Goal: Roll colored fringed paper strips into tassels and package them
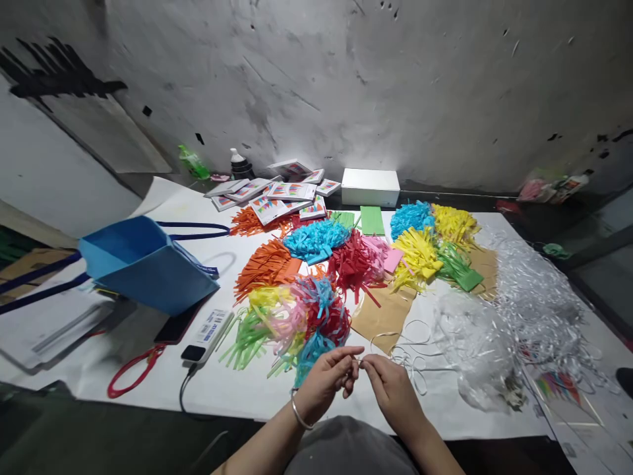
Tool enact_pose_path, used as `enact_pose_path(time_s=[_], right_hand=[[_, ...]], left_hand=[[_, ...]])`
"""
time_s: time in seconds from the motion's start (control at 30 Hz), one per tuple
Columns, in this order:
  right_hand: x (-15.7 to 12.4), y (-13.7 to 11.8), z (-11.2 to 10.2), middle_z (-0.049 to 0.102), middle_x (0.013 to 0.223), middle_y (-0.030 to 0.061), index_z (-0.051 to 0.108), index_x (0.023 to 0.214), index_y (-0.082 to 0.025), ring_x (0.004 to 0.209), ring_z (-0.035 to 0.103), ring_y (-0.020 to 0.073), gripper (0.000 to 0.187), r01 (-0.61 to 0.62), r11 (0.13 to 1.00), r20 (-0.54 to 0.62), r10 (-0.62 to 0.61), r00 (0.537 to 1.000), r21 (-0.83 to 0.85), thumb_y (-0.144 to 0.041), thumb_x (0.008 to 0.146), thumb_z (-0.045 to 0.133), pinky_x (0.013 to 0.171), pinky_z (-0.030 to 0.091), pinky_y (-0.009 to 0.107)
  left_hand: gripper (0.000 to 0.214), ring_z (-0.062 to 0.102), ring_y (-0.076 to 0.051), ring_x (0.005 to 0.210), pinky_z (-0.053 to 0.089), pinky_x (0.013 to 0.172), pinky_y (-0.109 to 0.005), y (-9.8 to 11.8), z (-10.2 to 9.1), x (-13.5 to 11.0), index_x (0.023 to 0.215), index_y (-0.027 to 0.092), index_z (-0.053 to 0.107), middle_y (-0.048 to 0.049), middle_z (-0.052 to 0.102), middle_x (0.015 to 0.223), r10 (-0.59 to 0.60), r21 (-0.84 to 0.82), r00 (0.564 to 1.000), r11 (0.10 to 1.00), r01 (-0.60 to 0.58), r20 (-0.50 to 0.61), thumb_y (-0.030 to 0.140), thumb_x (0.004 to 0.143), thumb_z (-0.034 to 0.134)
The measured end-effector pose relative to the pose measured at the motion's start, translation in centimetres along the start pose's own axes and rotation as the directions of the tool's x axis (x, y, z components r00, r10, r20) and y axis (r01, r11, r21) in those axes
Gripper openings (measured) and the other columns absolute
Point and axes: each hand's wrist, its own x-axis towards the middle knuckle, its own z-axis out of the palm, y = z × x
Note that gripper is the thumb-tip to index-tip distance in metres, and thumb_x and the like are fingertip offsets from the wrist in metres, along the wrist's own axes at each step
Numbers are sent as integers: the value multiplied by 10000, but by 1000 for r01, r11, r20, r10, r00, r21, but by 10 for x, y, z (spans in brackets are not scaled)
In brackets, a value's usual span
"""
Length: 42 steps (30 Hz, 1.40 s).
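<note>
My left hand point(324, 382), with a silver bangle at the wrist, is at the table's front edge, index finger stretched and the other fingers curled in. My right hand point(393, 392) faces it with thumb and index finger pinched. The fingertips of both hands nearly meet on a thin strand point(358, 360), too small to make out well. Just beyond my left hand lies a mixed bunch of tissue paper tassels point(316, 303) in several colours. Loose white string point(418, 369) lies in loops beside my right hand.
Coloured tassel bundles point(267, 264) and brown paper point(383, 316) cover mid-table. Clear plastic and shiny strands point(539, 297) spread right. At left are a blue bag point(148, 264), a white power bank point(208, 335) and a red loop point(133, 373). Flat printed boxes point(291, 191) and a white box point(370, 187) line the wall.
</note>
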Motion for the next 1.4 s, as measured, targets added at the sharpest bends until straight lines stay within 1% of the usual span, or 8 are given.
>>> enact_pose_path(time_s=[0.07, 0.2, 0.3, 0.43, 0.63, 0.93, 1.27, 1.4], right_hand=[[-2, 6, -7, 667, 823, 31, 626, 896, -205, 765, 625, 154, 293, -6, 1000, 15, 6, 1000, -28, -304, 980, 363, 699, 442, 229], [-3, 21, -16, 677, 861, 34, 623, 937, -209, 805, 632, 151, 303, -59, 996, 24, 61, 998, -63, -300, 988, 338, 724, 434, 222], [-4, 25, -18, 674, 789, 44, 619, 869, -194, 736, 629, 164, 296, -132, 953, 62, 154, 986, -273, -269, 972, 351, 647, 402, 229], [-1, 9, -20, 648, 705, 13, 595, 785, -204, 630, 592, 139, 268, 94, 926, 312, 27, 950, -366, -246, 952, 389, 558, 318, 226], [14, -8, -32, 575, 661, 18, 540, 735, -185, 592, 524, 132, 272, 92, 852, 101, -46, 994, -515, -217, 939, 362, 548, 249, 263], [13, 13, -40, 539, 592, -32, 557, 646, -181, 587, 496, 115, 317, -162, 986, 112, 159, 981, 24, -301, 915, 440, 562, 323, 224], [-4, 30, 11, 407, 474, -69, 554, 654, -166, 432, 328, 77, 406, -397, 763, 222, 329, 918, 510, -492, 881, 470, 434, 259, 195], [-8, 29, 15, 636, 816, 41, 658, 874, -178, 767, 569, 163, 295, -221, 901, -55, 259, 964, 374, -446, 874, 533, 683, 454, 259]], left_hand=[[374, 462, -81, 491, 358, 464, -213, 11, 3, 0, 954, 149, 695, -16, 577, 677, 92, 297, 995, 952, -80, -26, 482, 795, 632], [268, 529, -114, 601, 413, 596, -229, 25, 6, 2, 771, 169, 681, -24, 620, 684, 272, 722, 962, 671, -170, -26, 387, 862, 555], [295, 511, -104, 518, 398, 502, -212, 22, 8, 8, 785, 170, 603, -15, 626, 681, 264, 659, 949, 747, -90, -170, 428, 878, 493], [317, 485, -83, 457, 361, 431, -192, 7, 17, 13, 797, 174, 514, -9, 626, 714, 165, 525, 972, 849, -53, -169, 480, 871, 476], [336, 355, -91, 483, 295, 461, -191, 4, 27, 6, 760, 187, 472, 60, 435, 543, 100, 592, 995, 803, -69, -20, 491, 899, 431], [286, 394, -116, 569, 330, 571, -228, 9, 19, -8, 908, 187, 510, 36, 458, 624, 188, 696, 975, 684, -219, 122, 434, 942, 370], [374, 381, -97, 557, 326, 551, -222, -5, 20, -10, 926, 175, 505, 43, 440, 630, 214, 372, 967, 894, -252, 140, 543, 892, 446], [341, 361, -80, 539, 291, 523, -205, -6, 22, -8, 927, 177, 489, 59, 410, 623, 202, 241, 978, 947, -211, 59, 515, 883, 495]])
